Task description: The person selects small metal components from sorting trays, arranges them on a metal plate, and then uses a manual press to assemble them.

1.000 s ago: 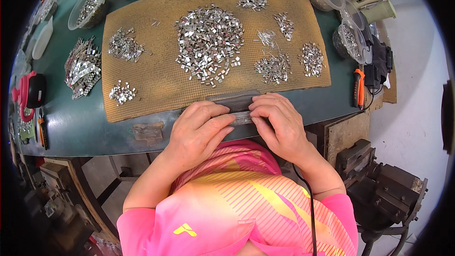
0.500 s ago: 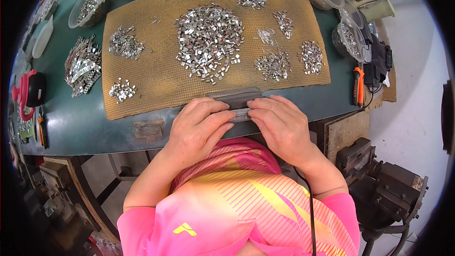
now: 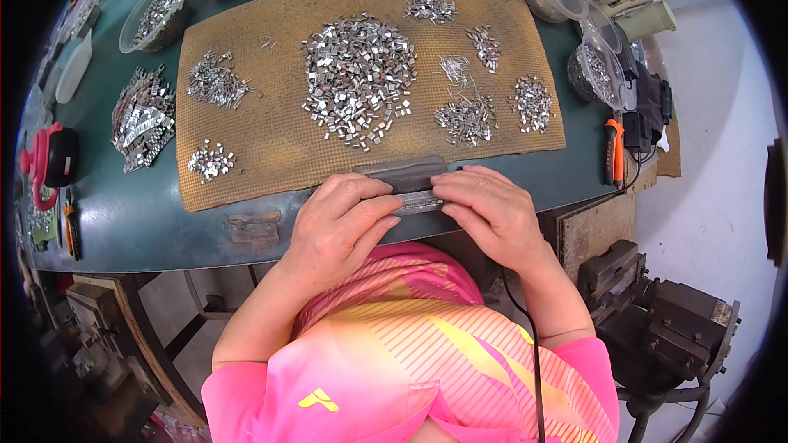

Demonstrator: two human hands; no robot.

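Observation:
Near the table's front edge, my left hand and my right hand pinch the two ends of a narrow silver metal strip. Thumbs are on its near side and fingers on its far side. The strip lies level; its ends are hidden under my fingertips. Right behind it a dark grey flat block rests against the front of a tan textured mat. On that mat, a big heap of small silver metal pieces lies in the middle, with smaller piles of thin silver pins and links around it.
Clear plastic bowls of metal parts line the far side. Left of the mat lies a pile of silver linked strips, with a pink and black tool beyond. Orange-handled pliers lie right. A black cable hangs over my shirt.
Both hands stay on the strip. My right fingers and thumb have shifted slightly along its end, and the whole view has moved a little.

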